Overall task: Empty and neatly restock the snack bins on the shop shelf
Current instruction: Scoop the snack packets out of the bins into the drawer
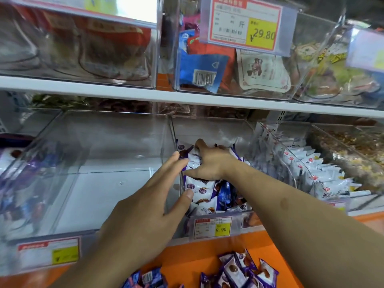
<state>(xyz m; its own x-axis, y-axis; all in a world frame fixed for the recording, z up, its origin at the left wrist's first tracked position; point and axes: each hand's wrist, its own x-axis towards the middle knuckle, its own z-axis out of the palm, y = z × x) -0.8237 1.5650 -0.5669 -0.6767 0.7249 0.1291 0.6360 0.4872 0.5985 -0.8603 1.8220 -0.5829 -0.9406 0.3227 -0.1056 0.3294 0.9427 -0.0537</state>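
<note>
The snack packets (200,189) in the clear bin (207,129) are white and purple, one blue (225,196) among them. The counter (187,258) is orange. The price tag (213,227) is white, red-bordered, with a yellow patch. The shelf edge (124,94) is white.

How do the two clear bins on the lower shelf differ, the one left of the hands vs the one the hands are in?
1. The left bin shows a bare floor with no packets in it; the middle bin holds purple-and-white snack packets.
2. Both hands are at the middle bin: the right hand presses down on its packets and the left hand reaches over its wall; neither is in the left bin.

Shared: both are clear plastic with a price tag in front.
</note>
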